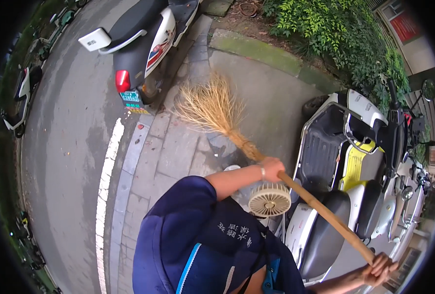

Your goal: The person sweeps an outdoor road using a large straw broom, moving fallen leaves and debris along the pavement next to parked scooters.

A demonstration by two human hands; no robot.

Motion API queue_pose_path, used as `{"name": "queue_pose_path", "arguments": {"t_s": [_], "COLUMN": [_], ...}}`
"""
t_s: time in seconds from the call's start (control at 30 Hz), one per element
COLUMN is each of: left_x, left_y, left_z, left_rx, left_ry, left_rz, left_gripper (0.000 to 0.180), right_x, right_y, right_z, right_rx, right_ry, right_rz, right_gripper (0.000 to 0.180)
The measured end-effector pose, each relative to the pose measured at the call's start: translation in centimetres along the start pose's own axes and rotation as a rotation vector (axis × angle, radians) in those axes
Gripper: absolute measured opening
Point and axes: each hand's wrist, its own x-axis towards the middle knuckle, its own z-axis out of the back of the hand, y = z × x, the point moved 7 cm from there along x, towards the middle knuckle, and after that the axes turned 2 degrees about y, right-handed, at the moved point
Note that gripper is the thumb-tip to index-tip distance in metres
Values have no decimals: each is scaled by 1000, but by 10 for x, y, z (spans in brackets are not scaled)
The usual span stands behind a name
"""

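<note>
I hold a long bamboo broom (311, 200) with both hands. My left hand (272, 168) grips the handle near the lower part, just above the bound neck. My right hand (380, 269) grips the top end of the handle at the lower right. The broom's straw-coloured twig head (211, 105) fans out over the grey paving slabs (173, 147), close behind a parked scooter. A small round white fan (269, 199) hangs at my chest over my dark blue uniform (198, 245).
A white and black scooter (141, 41) with a red tail light stands at the kerb ahead. Another white scooter (347, 161) with a yellow panel is parked close on my right. A road with a white line (107, 171) runs on the left; shrubs (335, 29) behind a mossy kerb at top right.
</note>
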Motion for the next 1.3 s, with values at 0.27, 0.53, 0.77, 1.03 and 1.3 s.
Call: {"name": "queue_pose_path", "arguments": {"t_s": [0.27, 0.53, 0.77, 1.03, 1.3], "left_x": [-216, -262, -409, -785, -1013], "left_y": [-47, -184, -102, 171, 237], "left_z": [-61, -123, -103, 40, 158], "left_rx": [111, -104, -151, 327, 436], "left_ry": [266, 309, 244, 213, 59], "left_rz": [17, -408, -209, 360, 681], "left_gripper": [15, 21, 26, 17, 12], "right_x": [-198, -334, -371, -452, -558], "right_y": [66, 251, 204, -61, -153], "right_z": [-13, -182, -322, -490, -637], "right_rx": [2, -447, -618, -142, 259], "right_ry": [-341, -867, -797, -684, -619], "right_rz": [-30, 332, 330, -99, -507], "right_gripper": [14, 7, 11, 14, 8]}}
